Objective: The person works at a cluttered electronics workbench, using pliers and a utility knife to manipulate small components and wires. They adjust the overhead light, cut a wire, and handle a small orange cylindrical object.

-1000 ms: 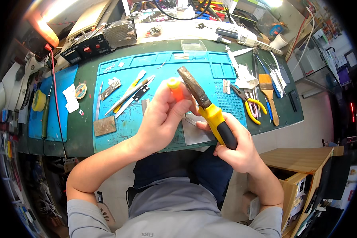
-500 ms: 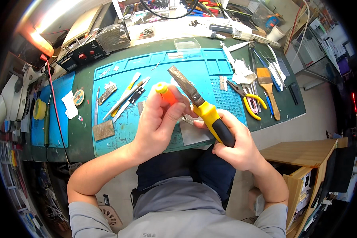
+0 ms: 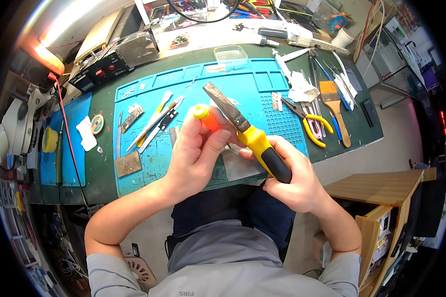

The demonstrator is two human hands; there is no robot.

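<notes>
My left hand [image 3: 193, 153] is closed around a small screwdriver [image 3: 208, 118] with an orange handle and a yellow cap. A thin dark tip shows below the fingers; the rest of its shaft is hidden. In my right hand [image 3: 295, 175] is a heavy tool [image 3: 265, 151] with a yellow-and-black handle and a flat, worn, dark metal blade. That blade slants up to the left, just right of the orange handle. Beneath both hands a grey metal plate [image 3: 240, 167] lies at the near edge of the blue work mat [image 3: 158, 168].
Left on the mat lie knives [image 3: 156, 123] and a brown square plate [image 3: 128, 164]. To the right are yellow-handled pliers [image 3: 314, 129] and a wooden brush [image 3: 334, 101]. A clear plastic box [image 3: 231, 55] stands at the back, and a black power unit [image 3: 96, 69] at the far left.
The view has shifted slightly. Both hands keep their holds, and the dark blade has tipped a little to the left.
</notes>
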